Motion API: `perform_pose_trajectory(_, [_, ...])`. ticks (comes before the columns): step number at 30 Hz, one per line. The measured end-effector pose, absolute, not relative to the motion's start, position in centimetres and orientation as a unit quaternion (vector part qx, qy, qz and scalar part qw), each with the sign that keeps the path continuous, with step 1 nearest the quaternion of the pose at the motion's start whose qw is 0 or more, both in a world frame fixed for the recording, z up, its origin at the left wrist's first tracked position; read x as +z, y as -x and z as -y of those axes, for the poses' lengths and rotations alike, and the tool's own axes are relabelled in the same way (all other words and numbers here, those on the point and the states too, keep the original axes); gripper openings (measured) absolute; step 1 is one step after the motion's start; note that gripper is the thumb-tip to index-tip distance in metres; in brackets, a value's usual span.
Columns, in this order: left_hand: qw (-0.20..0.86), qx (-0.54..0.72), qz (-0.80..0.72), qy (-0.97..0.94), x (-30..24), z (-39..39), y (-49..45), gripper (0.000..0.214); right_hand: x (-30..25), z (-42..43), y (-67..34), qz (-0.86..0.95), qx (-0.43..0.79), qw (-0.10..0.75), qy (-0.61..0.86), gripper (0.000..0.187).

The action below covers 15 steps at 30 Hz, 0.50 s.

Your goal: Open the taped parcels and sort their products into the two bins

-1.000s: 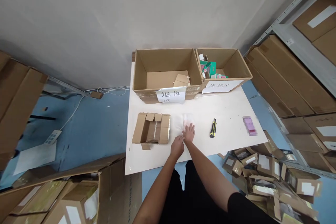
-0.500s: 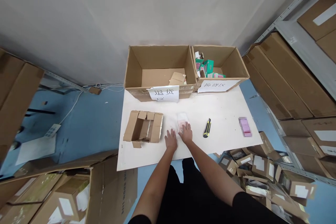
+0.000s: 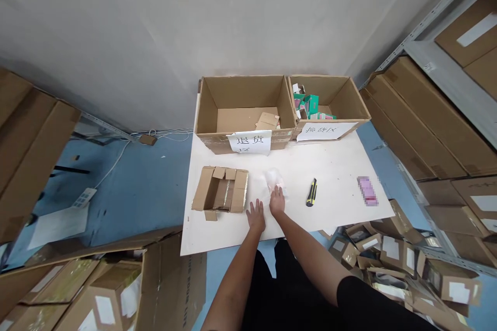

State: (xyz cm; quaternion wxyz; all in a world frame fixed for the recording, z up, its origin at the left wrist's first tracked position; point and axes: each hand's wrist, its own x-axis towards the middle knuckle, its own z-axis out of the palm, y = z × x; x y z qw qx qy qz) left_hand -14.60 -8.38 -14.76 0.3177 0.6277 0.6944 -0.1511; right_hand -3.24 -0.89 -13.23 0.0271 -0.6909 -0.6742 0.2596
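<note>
On the white tabletop [image 3: 295, 165], my left hand [image 3: 256, 215] lies flat with its fingers spread, holding nothing. It rests near the right side of an opened small cardboard box [image 3: 239, 191]. My right hand [image 3: 277, 201] is at the near end of a whitish, see-through plastic bag [image 3: 273, 176] with something pale pink inside. Its fingers are drawn together on the bag. The exact contents are too blurred to tell. A yellow and black utility knife [image 3: 311, 192] lies to the right of the bag.
Two large open cartons stand at the table's back: a left carton [image 3: 248, 83] holding cardboard pieces, and a right carton [image 3: 353, 98] with green and pink boxes [image 3: 311, 105]. A blurred pink item [image 3: 367, 191] lies far right. Cardboard boxes [image 3: 396, 248] crowd the floor.
My right hand's fingers have drawn together at the bag's near end, and the bag looks more crumpled. My left hand's fingers have spread. The view has shifted slightly.
</note>
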Motion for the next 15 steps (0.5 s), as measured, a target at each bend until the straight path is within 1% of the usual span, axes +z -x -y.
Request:
perform_pose_trajectory(3, [0.328, -0.133, -0.697, -0.623, -14.8, 8.3, 14.4, 0.097, -12.1, 0.7, 2.7, 0.648, 0.287, 0.108, 0.697, 0.051])
perform_pose_trajectory(6, [0.314, -0.134, -0.696, -0.632, -14.7, 8.2, 14.1, 0.093, -10.6, -0.1, 2.1, 0.609, 0.341, 0.223, 0.681, 0.036])
perform_pose_trajectory(8, [0.297, -0.132, -0.693, -0.643, -14.6, 8.0, 14.1, 0.088, -9.5, -0.8, 1.2, 0.575, 0.411, 0.291, 0.645, 0.025])
perform_pose_trajectory(9, [0.291, -0.13, -0.691, -0.648, -14.5, 8.0, 14.3, 0.086, -9.0, -1.2, 0.5, 0.553, 0.444, 0.324, 0.627, 0.024])
perform_pose_trajectory(11, [0.286, -0.125, -0.689, -0.654, -14.3, 7.9, 15.0, 0.084, -8.2, -1.7, -1.5, 0.503, 0.475, 0.384, 0.611, 0.029])
perform_pose_trajectory(13, [0.294, -0.125, -0.689, -0.65, -14.0, 7.9, 16.0, 0.085, -7.9, -1.7, -4.0, 0.468, 0.453, 0.422, 0.63, 0.035])
perform_pose_trajectory(15, [0.312, -0.126, -0.687, -0.644, -13.7, 7.9, 17.1, 0.088, -7.9, -1.2, -6.5, 0.469, 0.404, 0.407, 0.672, 0.038])
